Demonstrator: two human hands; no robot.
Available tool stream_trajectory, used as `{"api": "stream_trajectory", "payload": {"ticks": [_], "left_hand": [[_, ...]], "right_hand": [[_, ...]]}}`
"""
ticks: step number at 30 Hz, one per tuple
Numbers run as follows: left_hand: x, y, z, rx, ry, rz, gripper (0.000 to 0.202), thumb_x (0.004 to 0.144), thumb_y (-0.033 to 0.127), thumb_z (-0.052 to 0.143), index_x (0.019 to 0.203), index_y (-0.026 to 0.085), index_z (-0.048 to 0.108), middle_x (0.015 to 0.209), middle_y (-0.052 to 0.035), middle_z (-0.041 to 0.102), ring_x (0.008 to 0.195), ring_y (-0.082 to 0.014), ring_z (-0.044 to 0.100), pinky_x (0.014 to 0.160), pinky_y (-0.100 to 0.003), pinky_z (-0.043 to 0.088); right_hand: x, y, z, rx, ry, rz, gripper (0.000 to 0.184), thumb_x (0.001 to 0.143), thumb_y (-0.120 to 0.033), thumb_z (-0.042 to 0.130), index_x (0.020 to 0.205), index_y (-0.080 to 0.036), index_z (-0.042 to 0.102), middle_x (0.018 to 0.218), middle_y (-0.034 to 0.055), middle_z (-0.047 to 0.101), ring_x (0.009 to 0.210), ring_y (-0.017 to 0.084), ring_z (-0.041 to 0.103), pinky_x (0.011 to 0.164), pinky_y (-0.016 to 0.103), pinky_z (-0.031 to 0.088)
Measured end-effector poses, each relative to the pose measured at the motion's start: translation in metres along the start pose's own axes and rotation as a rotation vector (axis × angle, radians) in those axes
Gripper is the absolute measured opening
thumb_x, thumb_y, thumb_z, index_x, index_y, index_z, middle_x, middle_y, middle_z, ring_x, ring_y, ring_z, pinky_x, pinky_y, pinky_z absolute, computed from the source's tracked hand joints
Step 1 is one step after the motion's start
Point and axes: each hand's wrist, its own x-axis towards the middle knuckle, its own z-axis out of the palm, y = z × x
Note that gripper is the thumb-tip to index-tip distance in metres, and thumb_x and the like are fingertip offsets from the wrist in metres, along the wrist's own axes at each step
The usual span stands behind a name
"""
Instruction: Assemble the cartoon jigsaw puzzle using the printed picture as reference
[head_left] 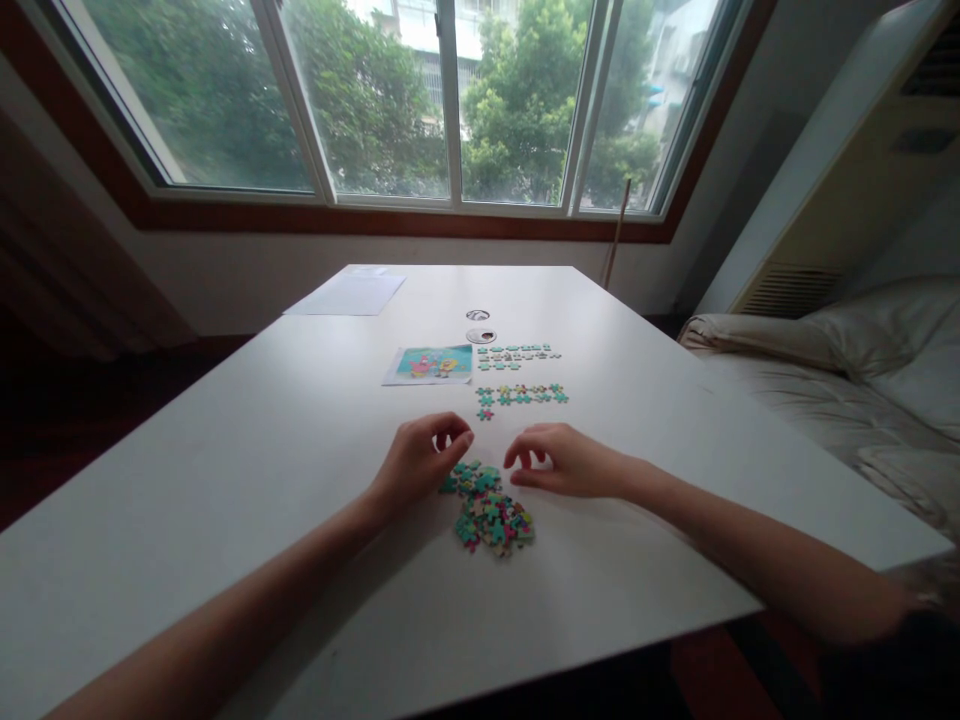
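A loose pile of jigsaw puzzle pieces (491, 515), mostly teal with pink and yellow bits, lies on the white table between my forearms. At the pile's far left edge is my left hand (431, 450), its thumb and forefinger brought together in a pinch; whatever is between them is too small to make out. My right hand (559, 460) hovers just right of the pile, fingers bent and parted from the thumb, holding nothing visible. Beyond both hands, sorted puzzle pieces (521, 395) lie in rows, with another group of pieces (514, 355) farther back.
Left of the rows lies a picture sheet (431, 365) with pink and yellow cartoon figures. Two small round items (481, 336) sit behind it. White papers (349, 294) rest at the table's far left corner. A padded sofa (817, 370) stands to the right, and windows line the back wall.
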Motion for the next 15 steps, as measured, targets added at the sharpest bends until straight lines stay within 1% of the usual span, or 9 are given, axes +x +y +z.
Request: {"api": "stream_trajectory", "payload": {"ticks": [3, 6, 10, 15], "left_hand": [[0.0, -0.001, 0.0, 0.005, 0.003, 0.001, 0.017, 0.077, 0.025, 0.051, 0.068, 0.016, 0.062, 0.055, 0.0034, 0.054, 0.051, -0.0091, 0.045, 0.051, -0.02, 0.035], [0.0, -0.001, 0.001, 0.01, -0.01, 0.003, 0.017, 0.077, 0.025, 0.05, 0.07, 0.016, 0.062, 0.057, 0.0027, 0.055, 0.052, -0.0096, 0.047, 0.052, -0.02, 0.035], [0.0, 0.001, 0.0, 0.002, -0.022, 0.011, 0.017, 0.077, 0.026, 0.05, 0.07, 0.015, 0.061, 0.058, 0.0022, 0.057, 0.053, -0.0099, 0.047, 0.053, -0.02, 0.036], [-0.001, 0.006, -0.003, -0.006, -0.046, 0.039, 0.016, 0.077, 0.024, 0.051, 0.069, 0.015, 0.061, 0.057, 0.0025, 0.055, 0.053, -0.0097, 0.047, 0.052, -0.02, 0.036]], "right_hand": [[0.0, -0.019, 0.014, 0.02, -0.028, -0.03, 0.024, 0.078, -0.035, 0.059, 0.094, -0.019, 0.065, 0.073, 0.0018, 0.06, 0.064, 0.011, 0.052, 0.064, 0.023, 0.041], [0.001, -0.023, 0.02, 0.046, 0.003, -0.016, 0.024, 0.075, -0.036, 0.062, 0.091, -0.018, 0.066, 0.074, 0.002, 0.059, 0.065, 0.011, 0.052, 0.063, 0.022, 0.041], [0.002, -0.02, 0.021, 0.171, 0.046, 0.047, 0.021, 0.071, -0.031, 0.067, 0.086, -0.016, 0.066, 0.071, 0.0005, 0.058, 0.062, 0.009, 0.05, 0.058, 0.02, 0.04], [0.003, -0.019, 0.015, 0.356, 0.032, 0.149, 0.016, 0.073, -0.031, 0.064, 0.081, -0.017, 0.068, 0.062, -0.0018, 0.06, 0.055, 0.008, 0.048, 0.053, 0.02, 0.038]]}}
